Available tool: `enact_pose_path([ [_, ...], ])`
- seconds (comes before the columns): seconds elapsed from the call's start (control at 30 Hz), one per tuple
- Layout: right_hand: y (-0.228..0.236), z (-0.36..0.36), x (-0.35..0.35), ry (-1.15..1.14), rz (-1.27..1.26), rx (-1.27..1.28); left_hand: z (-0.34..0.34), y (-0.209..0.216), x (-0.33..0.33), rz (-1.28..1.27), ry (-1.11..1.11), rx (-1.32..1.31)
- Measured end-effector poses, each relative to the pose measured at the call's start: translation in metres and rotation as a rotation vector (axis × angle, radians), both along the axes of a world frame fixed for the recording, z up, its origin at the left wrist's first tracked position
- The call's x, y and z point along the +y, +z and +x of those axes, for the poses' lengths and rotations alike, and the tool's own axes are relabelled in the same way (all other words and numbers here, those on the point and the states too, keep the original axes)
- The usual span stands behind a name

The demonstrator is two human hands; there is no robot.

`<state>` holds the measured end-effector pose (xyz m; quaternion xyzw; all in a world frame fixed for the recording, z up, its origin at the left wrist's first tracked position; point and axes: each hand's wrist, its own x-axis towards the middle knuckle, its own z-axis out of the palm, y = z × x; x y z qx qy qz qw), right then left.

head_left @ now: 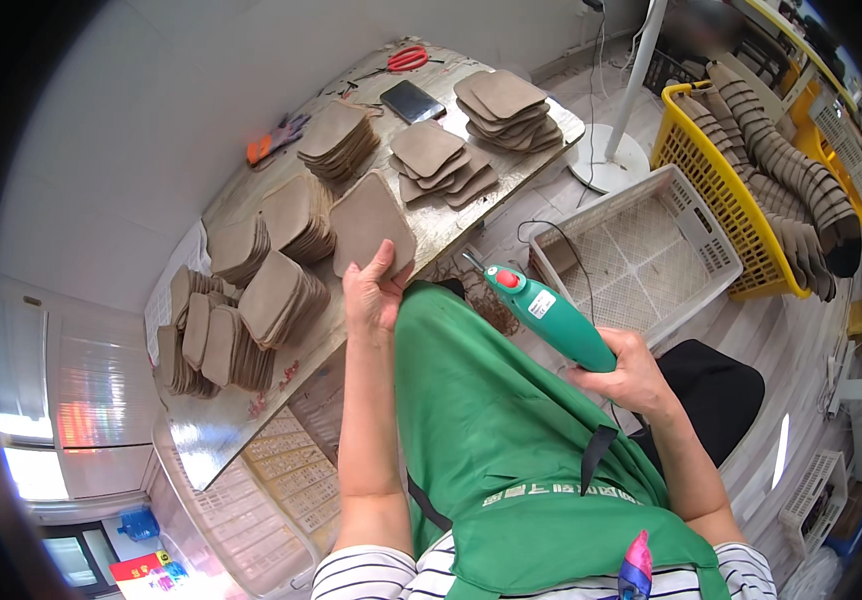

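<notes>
My left hand (375,292) grips a flat taupe piece with rounded corners (373,222) by its lower edge, thumb on its face, and tilts it up near the table edge. In my right hand (633,374) is a green corded power tool (557,320) with a red button and a narrow metal tip. The tip points up and left towards the piece but stands apart from it. Stacks of similar taupe pieces (299,215) surround the held one on the table (341,335). A looser pile (438,160) lies just beyond it.
Red-handled scissors (408,59), a black phone (413,101) and an orange-and-grey glove (276,140) lie on the table's far part. On the floor to the right stand a white crate (641,265), a full yellow basket (726,200) and a white pole base (611,160). A cord crosses nearby.
</notes>
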<state>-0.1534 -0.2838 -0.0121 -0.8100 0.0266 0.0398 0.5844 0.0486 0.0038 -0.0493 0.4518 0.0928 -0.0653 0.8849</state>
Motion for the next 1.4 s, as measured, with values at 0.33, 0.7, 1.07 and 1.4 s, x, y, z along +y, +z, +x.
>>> enact_pose_path([
  [0.33,0.016,-0.003,0.011,0.038,0.023,0.001,-0.051,-0.001,-0.056,-0.43,-0.032,0.119],
  [0.7,0.013,-0.008,0.005,-0.001,0.065,0.031,-0.057,-0.005,-0.052,-0.454,-0.021,0.151],
  [1.07,0.017,-0.005,0.008,0.007,0.03,0.003,-0.071,-0.006,-0.066,-0.281,-0.126,-0.041],
  [1.4,0.027,0.003,-0.002,-0.036,0.171,0.083,-0.081,-0.015,-0.06,0.083,-0.304,-0.101],
])
